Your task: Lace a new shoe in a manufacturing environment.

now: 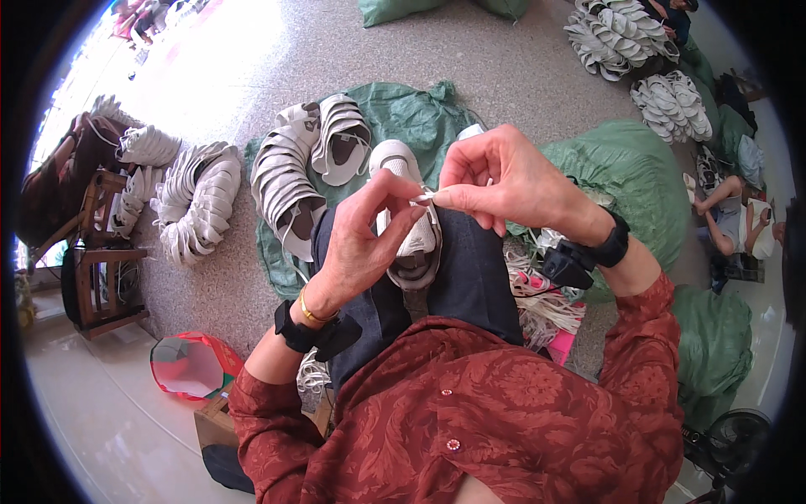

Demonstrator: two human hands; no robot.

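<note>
Between my knees rests a white sneaker [417,239], its toe pointing away from me and its opening toward me. Above it, a white shoelace [425,197] runs between my fingertips. My left hand [363,228] is closed, thumb and forefinger pinching the lace. From the right, my right hand [501,181] pinches the same lace between thumb and forefinger, its other fingers curled. The two hands nearly touch over the shoe. Part of the shoe's upper is hidden behind my fingers.
White shoe uppers [281,168] stand nested in a curved row on a green sack [403,102]. Another ring of uppers [197,202] lies left, near a wooden chair [105,277]. Loose white laces [550,312] lie by my right thigh. A red bag [193,363] stands lower left. Another person [735,220] sits far right.
</note>
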